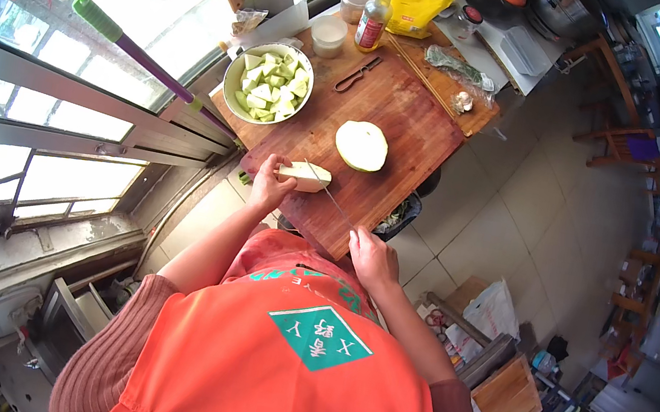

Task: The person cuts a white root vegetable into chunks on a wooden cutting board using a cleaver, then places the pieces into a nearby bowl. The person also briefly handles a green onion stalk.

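Observation:
My left hand grips the near-left end of a peeled, pale green gourd piece that lies on a reddish wooden cutting board. In my right hand is a knife, seen edge-on as a thin line. Its blade crosses the gourd piece; how deep it sits in the flesh cannot be told. Another peeled gourd piece, larger, rests farther right with a white face upward. At the board's far left stands a white enamel bowl full of cut pale green chunks.
A peeler lies near the board's far edge. Behind it stand an oil-coloured bottle and a tub. Chopsticks and garlic lie to the right. A lined bin sits below the board's right edge.

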### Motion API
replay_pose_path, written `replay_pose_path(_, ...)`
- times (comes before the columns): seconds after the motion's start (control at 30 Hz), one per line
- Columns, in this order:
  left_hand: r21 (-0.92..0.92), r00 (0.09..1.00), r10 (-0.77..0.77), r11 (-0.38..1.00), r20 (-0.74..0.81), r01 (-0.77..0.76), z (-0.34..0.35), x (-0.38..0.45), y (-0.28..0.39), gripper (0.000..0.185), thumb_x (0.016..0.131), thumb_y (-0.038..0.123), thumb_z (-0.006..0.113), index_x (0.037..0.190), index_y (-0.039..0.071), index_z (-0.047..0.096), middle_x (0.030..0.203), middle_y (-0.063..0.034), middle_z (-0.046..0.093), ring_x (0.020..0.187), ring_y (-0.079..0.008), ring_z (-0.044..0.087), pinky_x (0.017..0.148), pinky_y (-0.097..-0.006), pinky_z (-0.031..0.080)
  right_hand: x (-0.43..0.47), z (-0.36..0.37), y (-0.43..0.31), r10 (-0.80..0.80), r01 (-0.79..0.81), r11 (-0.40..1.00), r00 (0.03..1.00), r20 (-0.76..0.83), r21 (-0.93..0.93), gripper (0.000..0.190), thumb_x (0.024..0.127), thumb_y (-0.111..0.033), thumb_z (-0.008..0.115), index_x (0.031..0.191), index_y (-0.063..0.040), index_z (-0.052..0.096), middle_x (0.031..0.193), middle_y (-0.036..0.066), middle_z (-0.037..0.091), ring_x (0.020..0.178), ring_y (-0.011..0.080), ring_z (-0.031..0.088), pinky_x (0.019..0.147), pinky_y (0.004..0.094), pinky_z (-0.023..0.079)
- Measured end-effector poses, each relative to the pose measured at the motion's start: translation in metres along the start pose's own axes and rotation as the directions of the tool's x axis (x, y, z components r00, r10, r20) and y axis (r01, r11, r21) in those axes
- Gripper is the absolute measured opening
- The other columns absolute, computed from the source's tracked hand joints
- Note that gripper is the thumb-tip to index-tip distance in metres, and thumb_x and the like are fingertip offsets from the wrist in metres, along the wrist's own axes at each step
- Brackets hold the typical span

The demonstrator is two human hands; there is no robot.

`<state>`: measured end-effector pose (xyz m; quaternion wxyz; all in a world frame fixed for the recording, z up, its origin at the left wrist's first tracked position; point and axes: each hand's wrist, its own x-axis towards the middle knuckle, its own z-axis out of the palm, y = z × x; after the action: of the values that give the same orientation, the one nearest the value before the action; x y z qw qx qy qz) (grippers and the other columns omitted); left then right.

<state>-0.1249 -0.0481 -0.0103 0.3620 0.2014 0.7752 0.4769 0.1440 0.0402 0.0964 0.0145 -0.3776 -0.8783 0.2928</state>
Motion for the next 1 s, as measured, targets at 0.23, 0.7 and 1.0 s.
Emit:
replay_pose_path(0.23, 0.133, 0.992, 0.108, 0.986, -0.072, -0.097, 0.011, 0.007, -0.023, 0.033, 0.079, 0.007, 0.069, 0.109, 0.007, 0.056, 0.091, -0.0094, 0.066, 0.079, -0.0151, 0.062, 0.068, -0.0301, 0.052, 0.032, 0.029, 0.017, 0.013, 0.007, 0.984, 0.994, 0.113, -0.177, 0.019, 0.103, -0.026, 0.050, 0.105, -0.010, 0.058, 0.086, 0.020, 0.071, 0.078, 0.0420, 0.071, 0.068, 0.0540, 0.057)
replay_pose_path(0.7, 0.112, 0.981, -0.165, 0.978, -0.105, 0.177, 0.039, -0.054, -0.018, 0.037, 0.076, 0.020, 0.075, 0.092, 0.003, 0.046, 0.078, -0.0166, 0.058, 0.071, -0.0291, 0.061, 0.066, -0.0432, 0.051, 0.014, -0.006, -0.014, 0.069, -0.077, 0.996, 0.981, 0.183, 0.037, 0.023, 0.104, -0.028, 0.048, 0.104, -0.007, 0.055, 0.082, 0.024, 0.070, 0.079, 0.0469, 0.068, 0.070, 0.0568, 0.054)
replay_pose_path(1.0, 0.064, 0.990, -0.064, 0.995, -0.125, 0.072, 0.033, -0.047, -0.056, 0.036, 0.076, 0.014, 0.077, 0.098, 0.003, 0.051, 0.084, -0.0154, 0.058, 0.080, -0.0297, 0.061, 0.074, -0.0432, 0.052, 0.041, 0.048, 0.007, 0.058, -0.067, 0.993, 0.994, 0.090, 0.097, 0.023, 0.103, -0.029, 0.053, 0.101, -0.007, 0.060, 0.080, 0.024, 0.068, 0.080, 0.0455, 0.067, 0.068, 0.0555, 0.053)
